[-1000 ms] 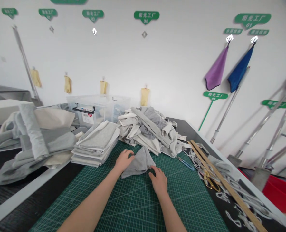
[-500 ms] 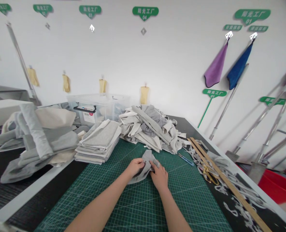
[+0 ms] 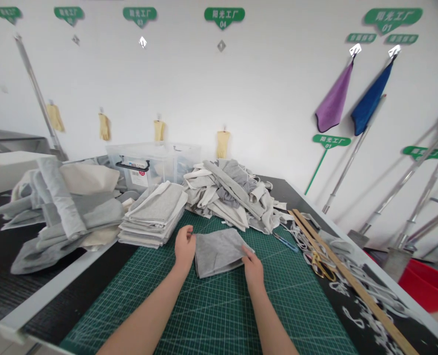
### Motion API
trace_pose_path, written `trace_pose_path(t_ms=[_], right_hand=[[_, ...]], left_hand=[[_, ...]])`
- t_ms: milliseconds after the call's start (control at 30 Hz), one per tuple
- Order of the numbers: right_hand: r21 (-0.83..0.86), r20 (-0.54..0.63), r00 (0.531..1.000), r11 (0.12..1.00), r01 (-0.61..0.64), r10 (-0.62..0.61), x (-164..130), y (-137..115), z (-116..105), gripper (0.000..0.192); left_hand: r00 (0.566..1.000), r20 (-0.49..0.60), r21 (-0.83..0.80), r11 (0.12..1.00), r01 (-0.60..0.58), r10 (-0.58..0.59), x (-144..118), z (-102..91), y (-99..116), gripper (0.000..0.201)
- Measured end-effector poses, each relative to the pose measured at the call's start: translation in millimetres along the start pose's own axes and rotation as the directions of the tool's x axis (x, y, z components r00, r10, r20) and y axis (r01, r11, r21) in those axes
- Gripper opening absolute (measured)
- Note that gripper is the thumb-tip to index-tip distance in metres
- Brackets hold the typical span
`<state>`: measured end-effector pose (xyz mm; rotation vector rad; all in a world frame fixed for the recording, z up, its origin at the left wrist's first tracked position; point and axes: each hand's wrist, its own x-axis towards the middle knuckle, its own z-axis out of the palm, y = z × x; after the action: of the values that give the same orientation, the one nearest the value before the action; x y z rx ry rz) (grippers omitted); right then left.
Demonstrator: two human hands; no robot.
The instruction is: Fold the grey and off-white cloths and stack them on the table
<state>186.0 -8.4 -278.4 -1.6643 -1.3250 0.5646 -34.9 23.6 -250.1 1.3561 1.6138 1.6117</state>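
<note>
Head view, now. A grey cloth piece (image 3: pixel 218 252) lies spread flat as a rough rectangle on the green cutting mat (image 3: pixel 211 315), near the middle of the surface. The left hand (image 3: pixel 185 247) pinches the cloth's left edge between thumb and fingers; the right hand (image 3: pixel 253 266) is closed on its near right corner. The two hands stand well apart, one at each side of the cloth.

Half a second ago the same cloth was bunched into a small wad between hands held close together; now it is opened out and lies smooth. The hands have drawn apart and pulled it flat, so the piece reads as straightened and squared on the mat grid, judged from its even edges.

Surroundings. Just beyond the left hand, a neat stack of folded grey cloths (image 3: pixel 154 214) sits at the mat's far left corner. Far of the held cloth lies a loose heap of grey and white offcuts (image 3: pixel 234 195). A clear plastic bin (image 3: pixel 152 165) stands behind the stack. Further left, a rumpled pile of larger fabric (image 3: pixel 67 207) rests on the black surface (image 3: pixel 4 291). To the right lie a small blue-handled tool (image 3: pixel 285 242), gold-handled scissors (image 3: pixel 319 267), a long wooden ruler (image 3: pixel 348 286) and white strips (image 3: pixel 367 296). On the far wall hang a purple cloth (image 3: pixel 333 103) and a blue cloth (image 3: pixel 370 101)
</note>
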Motion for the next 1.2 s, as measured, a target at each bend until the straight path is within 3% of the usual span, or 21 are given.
trace_pose_path(t_ms=[67,200,300,433,500,567,767,833,1033,1133,1200], right_hand=[[0.096,-0.006,1.000,0.995,-0.007,0.008,0,3,-1,0.043],[0.126,-0.016,1.000,0.992,-0.010,0.012,-2,4,-3,0.044],[0.135,-0.051,0.998,0.991,-0.018,0.026,-2,2,-5,0.043],[0.168,-0.078,0.996,0.986,-0.021,0.035,-4,-3,-7,0.044],[0.176,-0.100,0.995,0.984,-0.004,0.022,-6,-6,-8,0.044],[0.166,-0.112,0.994,0.986,0.023,-0.005,-7,-7,-9,0.042],[-0.111,-0.118,0.988,0.990,0.083,-0.096,-9,-7,-14,0.037],[-0.184,-0.147,0.983,0.980,0.079,-0.107,-11,-10,-14,0.031],[-0.540,-0.186,0.961,0.839,0.074,-0.205,-16,-37,-18,0.017],[-0.546,-0.217,0.934,0.829,0.124,-0.283,-8,-61,-36,0.016],[-0.501,-0.294,0.889,0.848,0.170,-0.352,1,-82,-56,0.017]], left_hand=[[0.962,0.188,0.152,0.962,-0.228,0.198,-14,3.8,11,0.020],[0.733,0.590,0.241,0.793,-0.560,0.339,-42,14.6,27,0.023],[0.605,0.723,0.250,0.690,-0.679,0.333,-50,17.6,32,0.024],[0.516,0.798,0.214,0.654,-0.726,0.312,-50,16.8,32,0.034],[0.523,0.794,0.223,0.651,-0.725,0.311,-50,17.7,31,0.031],[0.562,0.770,0.256,0.661,-0.706,0.303,-50,19.8,28,0.018],[0.776,0.600,0.331,0.823,-0.462,0.195,-46,23.1,19,0.015],[0.820,0.552,0.334,0.861,-0.385,0.153,-45,21.9,18,0.013],[0.888,0.449,0.304,0.917,-0.259,0.102,-27,23.8,33,0.013],[0.904,0.414,0.212,0.955,-0.206,0.104,-3,28.9,59,0.012],[0.903,0.407,0.119,0.972,-0.204,0.140,14,28.7,86,0.012]])
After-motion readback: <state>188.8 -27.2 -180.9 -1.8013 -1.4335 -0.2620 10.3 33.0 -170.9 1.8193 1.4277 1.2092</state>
